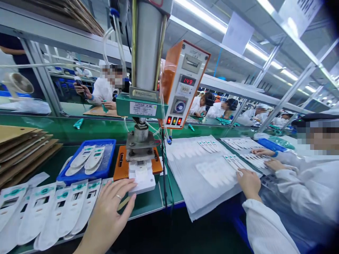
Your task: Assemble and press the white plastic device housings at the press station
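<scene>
My left hand (pixel 113 204) reaches to a white block (pixel 143 181) under the press head, its fingers stretched and thumb apart. Its fingertips are at the block's near left side, and I see nothing held. The heat press (pixel 141 141) stands above the block on an orange base (pixel 120 164). My right hand (pixel 248 182) is at the near end of a row of white plastic casings (pixel 233 161) with green upper ends, lying on a white foam sheet (pixel 182 176). Its fingers are bent together on one casing, partly hiding it.
An orange control box (pixel 185 84) reads 149. Left are a blue tray (pixel 112 155) of casings, overlapping long white casings (pixel 39 204) and stacked cardboard (pixel 23 151). Cables (pixel 164 176) hang before the bench. At right, a co-worker's hands (pixel 274 164) handle similar pieces close to my right arm.
</scene>
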`<state>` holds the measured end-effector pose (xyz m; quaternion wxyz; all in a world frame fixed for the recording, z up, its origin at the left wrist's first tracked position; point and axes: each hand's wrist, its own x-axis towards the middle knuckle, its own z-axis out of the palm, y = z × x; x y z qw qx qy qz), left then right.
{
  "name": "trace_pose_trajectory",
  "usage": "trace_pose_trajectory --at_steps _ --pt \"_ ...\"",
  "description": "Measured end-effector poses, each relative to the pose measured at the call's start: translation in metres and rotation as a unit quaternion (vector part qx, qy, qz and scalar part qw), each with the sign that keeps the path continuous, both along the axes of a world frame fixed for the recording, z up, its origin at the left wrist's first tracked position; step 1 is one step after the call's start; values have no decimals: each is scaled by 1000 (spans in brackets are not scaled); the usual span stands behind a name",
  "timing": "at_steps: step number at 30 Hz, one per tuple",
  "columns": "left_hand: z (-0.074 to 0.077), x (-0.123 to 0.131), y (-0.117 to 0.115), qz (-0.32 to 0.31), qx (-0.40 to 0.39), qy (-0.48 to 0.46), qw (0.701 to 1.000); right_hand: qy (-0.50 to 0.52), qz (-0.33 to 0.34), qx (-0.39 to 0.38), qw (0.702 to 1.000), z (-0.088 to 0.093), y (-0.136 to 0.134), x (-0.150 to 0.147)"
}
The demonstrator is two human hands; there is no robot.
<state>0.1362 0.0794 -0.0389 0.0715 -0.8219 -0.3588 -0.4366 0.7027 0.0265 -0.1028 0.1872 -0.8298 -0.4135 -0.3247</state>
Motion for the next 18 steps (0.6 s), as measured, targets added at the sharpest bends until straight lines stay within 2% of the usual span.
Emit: trace_pose_trajectory --at_steps 3,7,13,18 --pt "1 8 2 5 -2 4 1000 13 -27 -28 999 -6 -1 20" --pt "5 17 -1 18 -39 18 999 34 -31 -61 997 -11 3 33" --pt "10 31 -1 26 -101 11 994 47 -18 -102 994 -10 7 34" --pt "17 39 1 10 -73 -45 996 45 24 -124 991 0 6 30"
